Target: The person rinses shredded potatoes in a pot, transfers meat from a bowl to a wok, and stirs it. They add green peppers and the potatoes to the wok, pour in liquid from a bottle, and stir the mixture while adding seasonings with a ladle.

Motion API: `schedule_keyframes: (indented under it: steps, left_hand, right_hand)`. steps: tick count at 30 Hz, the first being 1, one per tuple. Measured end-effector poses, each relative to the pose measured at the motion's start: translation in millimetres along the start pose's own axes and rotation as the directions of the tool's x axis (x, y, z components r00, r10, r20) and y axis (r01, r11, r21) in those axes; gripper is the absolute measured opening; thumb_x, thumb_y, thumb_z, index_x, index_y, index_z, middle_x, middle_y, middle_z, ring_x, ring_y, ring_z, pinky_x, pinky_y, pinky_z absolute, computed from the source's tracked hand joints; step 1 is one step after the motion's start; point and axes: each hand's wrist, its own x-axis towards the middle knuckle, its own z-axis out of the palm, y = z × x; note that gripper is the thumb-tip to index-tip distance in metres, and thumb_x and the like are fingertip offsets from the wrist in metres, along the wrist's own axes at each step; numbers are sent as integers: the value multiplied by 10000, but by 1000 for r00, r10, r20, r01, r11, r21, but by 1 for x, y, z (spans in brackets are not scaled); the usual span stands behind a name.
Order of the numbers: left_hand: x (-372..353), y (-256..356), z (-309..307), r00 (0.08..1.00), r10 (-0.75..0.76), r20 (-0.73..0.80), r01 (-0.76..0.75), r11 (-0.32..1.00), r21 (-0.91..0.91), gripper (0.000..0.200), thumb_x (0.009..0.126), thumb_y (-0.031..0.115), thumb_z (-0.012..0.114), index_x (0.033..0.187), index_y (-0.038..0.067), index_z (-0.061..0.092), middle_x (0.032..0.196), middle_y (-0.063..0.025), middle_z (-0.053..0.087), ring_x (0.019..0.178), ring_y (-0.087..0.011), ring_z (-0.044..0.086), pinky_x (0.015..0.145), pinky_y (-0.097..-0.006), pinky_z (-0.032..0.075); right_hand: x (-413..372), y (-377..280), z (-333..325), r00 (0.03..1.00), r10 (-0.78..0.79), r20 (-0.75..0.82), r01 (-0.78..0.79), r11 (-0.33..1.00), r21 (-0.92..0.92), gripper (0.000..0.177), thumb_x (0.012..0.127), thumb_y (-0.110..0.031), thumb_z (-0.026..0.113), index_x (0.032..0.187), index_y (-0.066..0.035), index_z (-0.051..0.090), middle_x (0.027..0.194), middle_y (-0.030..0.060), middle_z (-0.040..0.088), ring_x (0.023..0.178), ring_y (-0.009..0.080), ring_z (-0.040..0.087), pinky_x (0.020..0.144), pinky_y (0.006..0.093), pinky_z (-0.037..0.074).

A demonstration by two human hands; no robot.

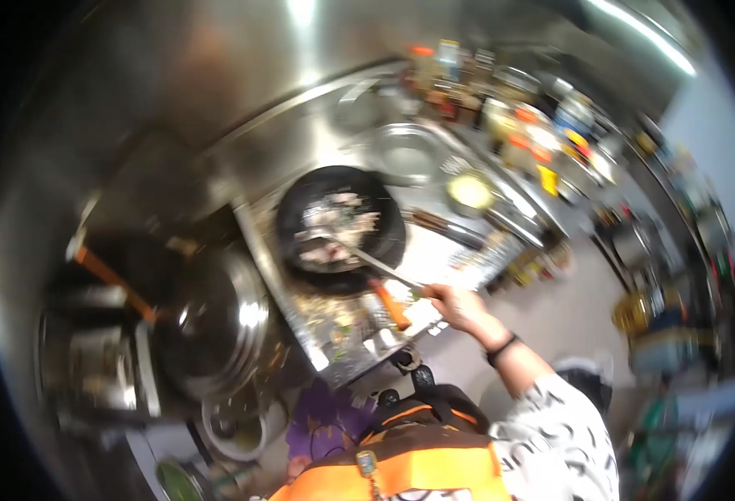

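Pale pieces of food (pixel 349 224) lie in a black wok (pixel 299 194) on the steel stove top. My right hand (pixel 461 307), closed round the handle end of a long metal ladle (pixel 382 269), is to the lower right of the wok. The ladle's head rests among the food. An orange-brown handle (pixel 392 306) sticks out below the wok. Near the bottom edge, my left hand (pixel 298 468) shows only in part, beside a purple bag (pixel 321 422); its fingers are blurred and hidden.
A large round pot (pixel 209 326) stands left of the wok. Behind the wok is a metal bowl (pixel 407 154), with a container of yellow liquid (pixel 470 191) to its right. Several bottles and jars (pixel 526 134) line the back right. A white bucket (pixel 246 434) is at lower left.
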Motion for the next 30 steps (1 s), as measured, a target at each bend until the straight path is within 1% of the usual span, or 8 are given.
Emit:
schedule_keyframes:
  steps: [3, 6, 9, 16, 18, 22, 26, 30]
  left_hand:
    - [39, 35, 18, 990, 29, 137, -49, 989, 142, 134, 842, 58, 503, 948, 11, 572, 774, -82, 612, 657, -160, 596, 531, -267, 476]
    - [79, 87, 37, 960, 58, 276, -136, 952, 274, 128, 843, 62, 501, 938, 15, 572, 766, -80, 609, 654, -160, 594, 529, -267, 474]
    - [125, 144, 64, 920, 78, 385, -230, 901, 368, 122, 844, 67, 499, 928, 18, 573, 758, -79, 606, 650, -159, 592, 527, -267, 472]
    - [150, 218, 155, 808, 60, 586, -408, 774, 483, 112, 847, 76, 493, 905, 25, 574, 740, -76, 599, 641, -159, 586, 522, -268, 467]
    - [135, 225, 175, 783, 45, 621, -443, 742, 504, 110, 848, 79, 492, 899, 28, 574, 735, -75, 597, 639, -159, 585, 521, -268, 466]
    - [96, 214, 214, 733, 8, 680, -501, 683, 531, 107, 849, 85, 489, 886, 32, 575, 725, -73, 594, 634, -159, 581, 518, -269, 464]
    - [46, 185, 250, 700, -22, 714, -540, 639, 548, 107, 851, 90, 485, 873, 36, 575, 714, -71, 590, 629, -159, 578, 515, -270, 461]
    - [-10, 144, 282, 694, -34, 719, -553, 614, 563, 109, 853, 96, 482, 859, 40, 576, 704, -69, 586, 624, -159, 575, 512, -270, 458]
  right_hand:
    - [20, 36, 42, 995, -88, -54, 97, 974, 206, 325, 855, -188, 554, 1166, -95, 555, 1056, 147, 615, 997, 283, 577, 857, 352, 456]
    - [-22, 28, 35, 831, -170, -530, 167, 984, -54, 361, 834, -175, 562, 1173, -59, 524, 1025, 173, 597, 991, 352, 542, 850, 399, 450]
    - [-76, 81, 22, 804, -6, -595, 17, 1000, 12, 234, 798, -145, 572, 998, -27, 601, 965, 165, 612, 929, 337, 567, 805, 402, 468]
    - [-334, 193, 56, 334, 503, -797, -569, 782, 254, 140, 696, -183, 700, 692, -52, 651, 718, 129, 628, 673, 290, 613, 626, 351, 489]
    - [-409, 210, 78, -16, 636, -771, -699, 544, 464, 176, 695, -228, 667, 714, -53, 659, 679, 144, 622, 611, 260, 619, 585, 342, 484]
    - [-565, 296, 151, -512, 507, -693, -503, 477, 721, 172, 754, -107, 625, 893, -7, 609, 695, 104, 626, 540, 176, 585, 495, 289, 474]
    - [-670, 318, 135, -811, 552, -194, 244, 620, 745, 334, 757, -15, 597, 1068, 37, 487, 644, 64, 534, 546, 153, 532, 497, 276, 445]
    - [-766, 379, 123, -911, 311, -271, -44, 581, 813, 281, 778, -46, 578, 1044, 23, 519, 710, 95, 584, 571, 176, 555, 537, 315, 466]
